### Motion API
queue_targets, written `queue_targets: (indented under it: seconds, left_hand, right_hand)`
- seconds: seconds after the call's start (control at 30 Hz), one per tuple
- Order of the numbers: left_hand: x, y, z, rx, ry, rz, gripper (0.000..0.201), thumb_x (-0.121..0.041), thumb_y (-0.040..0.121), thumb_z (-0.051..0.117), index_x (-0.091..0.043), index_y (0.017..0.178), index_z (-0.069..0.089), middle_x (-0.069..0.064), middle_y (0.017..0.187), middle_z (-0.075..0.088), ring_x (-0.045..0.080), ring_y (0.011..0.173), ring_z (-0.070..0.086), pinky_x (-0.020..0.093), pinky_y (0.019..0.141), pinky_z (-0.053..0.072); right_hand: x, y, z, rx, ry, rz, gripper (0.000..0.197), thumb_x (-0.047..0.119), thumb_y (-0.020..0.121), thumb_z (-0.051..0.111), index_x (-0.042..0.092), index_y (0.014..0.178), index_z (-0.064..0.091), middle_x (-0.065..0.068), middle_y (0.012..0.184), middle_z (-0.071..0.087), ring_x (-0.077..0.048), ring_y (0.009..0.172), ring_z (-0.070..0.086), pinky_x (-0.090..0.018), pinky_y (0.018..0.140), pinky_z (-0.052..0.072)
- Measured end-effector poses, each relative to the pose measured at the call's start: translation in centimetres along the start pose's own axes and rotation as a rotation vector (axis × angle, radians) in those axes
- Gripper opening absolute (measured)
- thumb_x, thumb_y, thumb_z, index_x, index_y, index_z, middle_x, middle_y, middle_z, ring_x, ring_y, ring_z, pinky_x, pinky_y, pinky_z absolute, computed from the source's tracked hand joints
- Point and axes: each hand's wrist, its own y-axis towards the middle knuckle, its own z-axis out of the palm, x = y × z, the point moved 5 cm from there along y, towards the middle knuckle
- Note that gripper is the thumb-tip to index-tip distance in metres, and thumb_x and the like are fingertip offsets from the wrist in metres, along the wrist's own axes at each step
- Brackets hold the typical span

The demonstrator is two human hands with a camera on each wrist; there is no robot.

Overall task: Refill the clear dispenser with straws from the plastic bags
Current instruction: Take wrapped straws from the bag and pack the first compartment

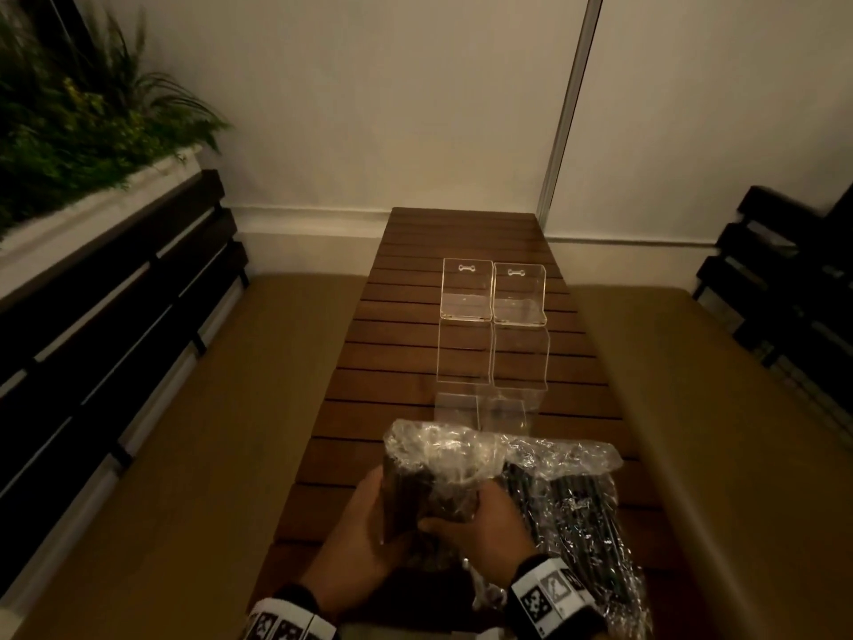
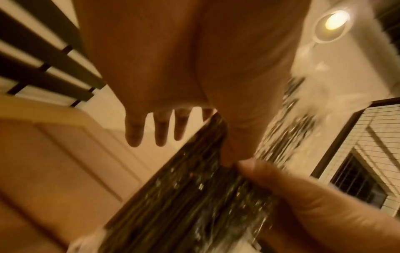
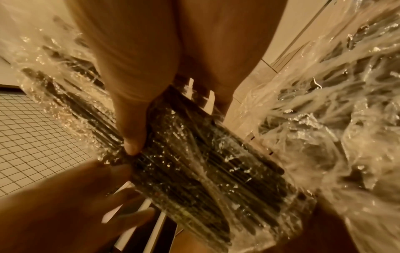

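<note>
straw bag (image 1: 434, 482) held upright over the near surface (image 1: 369, 408), left hand (image 1: 364, 524) cupping one side, right hand (image 1: 480, 515) curled round the other. clear dispenser (image 1: 491, 344) just beyond, empty. advice: open bag top first, keep bundle squeezed.

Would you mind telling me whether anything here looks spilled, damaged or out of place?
Nothing stands out. The clear dispenser stands empty on the slatted table, both hands hold one bag of straws, and a second bag lies beside it, crumpled but unspilled.
</note>
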Motion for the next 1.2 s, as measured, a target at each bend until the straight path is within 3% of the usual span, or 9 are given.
queue_targets:
  seconds: [0.07, 0.13, 0.2, 0.37, 0.63, 0.77, 0.93, 1.07, 1.2]
  left_hand:
    - [-1.8, -1.1, -1.3, -0.081, 0.122, -0.014, 0.058, -0.065, 0.071, 0.069, -0.053, 0.121, 0.043, -0.03, 0.123, 0.047, -0.008, 0.112, 0.05, 0.029, 0.098, 0.048]
    - [-4.0, -2.4, -3.2, -0.323, 0.212, 0.076, 0.026, -0.044, 0.079, 0.066, -0.043, 0.1, 0.05, -0.022, 0.107, 0.054, -0.004, 0.098, 0.053, 0.024, 0.084, 0.048]
    - [-5.7, -3.2, -3.0, -0.384, 0.282, 0.111, 0.012, -0.03, 0.087, 0.061, -0.036, 0.079, 0.054, -0.012, 0.085, 0.059, 0.001, 0.081, 0.057, 0.02, 0.07, 0.044]
    - [-6.8, -3.7, 0.3, -0.286, 0.311, 0.053, 0.004, -0.032, 0.087, 0.068, -0.036, 0.086, 0.069, -0.017, 0.081, 0.068, -0.011, 0.088, 0.059, 0.003, 0.069, 0.044]
    - [-7.1, -3.9, 1.6, -0.353, 0.156, -0.204, 0.013, -0.044, 0.082, 0.072, -0.035, 0.087, 0.065, -0.017, 0.081, 0.068, -0.007, 0.077, 0.062, 0.008, 0.06, 0.042]
    - [-5.8, -3.8, 2.4, -0.363, -0.136, -0.351, 0.023, -0.038, 0.082, 0.072, -0.021, 0.097, 0.069, -0.007, 0.086, 0.075, 0.009, 0.08, 0.071, 0.023, 0.068, 0.055]
    - [-5.3, -3.5, 3.3, -0.303, -0.705, -0.492, 0.028, -0.021, 0.088, 0.062, 0.002, 0.101, 0.068, 0.013, 0.083, 0.076, 0.021, 0.075, 0.069, 0.028, 0.066, 0.059]
    - [-5.2, -3.5, 3.4, -0.267, -0.951, -0.543, 0.029, -0.017, 0.092, 0.058, 0.005, 0.109, 0.065, 0.021, 0.101, 0.072, 0.022, 0.082, 0.067, 0.026, 0.063, 0.06]
    - [-5.3, -3.4, 3.3, -0.266, -1.012, -0.523, 0.029, -0.015, 0.093, 0.058, 0.006, 0.112, 0.064, 0.02, 0.103, 0.071, 0.023, 0.086, 0.066, 0.026, 0.065, 0.062]
  right_hand:
    - [0.1, 0.1, 0.4, 0.005, 0.017, -0.02, 0.056, 0.041, 0.061, 0.088, 0.028, 0.111, 0.067, 0.012, 0.103, 0.073, 0.003, 0.093, 0.068, -0.03, 0.085, 0.058]
    - [0.6, 0.2, 0.6, 0.015, 0.058, -0.036, 0.047, 0.022, 0.071, 0.086, 0.023, 0.113, 0.066, 0.009, 0.105, 0.072, 0.007, 0.088, 0.066, -0.013, 0.074, 0.054]
    - [1.4, 0.0, 0.6, 0.021, 0.04, -0.074, 0.041, 0.021, 0.074, 0.084, 0.026, 0.109, 0.063, 0.013, 0.103, 0.069, 0.009, 0.085, 0.063, -0.007, 0.069, 0.048]
    - [1.7, -0.4, 0.4, 0.01, 0.053, -0.123, 0.033, 0.021, 0.078, 0.08, 0.036, 0.095, 0.057, 0.015, 0.092, 0.067, 0.014, 0.083, 0.063, -0.008, 0.07, 0.049]
    - [2.3, -1.1, 0.2, 0.019, 0.06, -0.199, 0.027, 0.023, 0.087, 0.071, 0.042, 0.091, 0.053, 0.019, 0.089, 0.066, 0.017, 0.083, 0.061, -0.007, 0.071, 0.048]
    - [2.3, -0.8, 0.2, 0.027, 0.042, -0.222, 0.025, 0.02, 0.091, 0.067, 0.041, 0.091, 0.054, 0.018, 0.088, 0.065, 0.019, 0.078, 0.059, -0.003, 0.065, 0.044]
    - [1.3, -0.2, 0.2, 0.02, -0.006, -0.183, 0.032, 0.008, 0.095, 0.056, 0.013, 0.127, 0.056, 0.001, 0.106, 0.065, 0.001, 0.085, 0.053, 0.002, 0.065, 0.038]
    - [2.2, -0.9, 0.3, 0.044, 0.042, -0.238, 0.017, 0.027, 0.097, 0.058, 0.043, 0.096, 0.054, 0.019, 0.094, 0.065, 0.017, 0.084, 0.06, -0.001, 0.067, 0.044]
    - [2.5, -1.2, 0.1, 0.043, 0.058, -0.259, 0.019, 0.024, 0.096, 0.059, 0.041, 0.093, 0.052, 0.02, 0.09, 0.062, 0.024, 0.082, 0.056, 0.001, 0.066, 0.042]
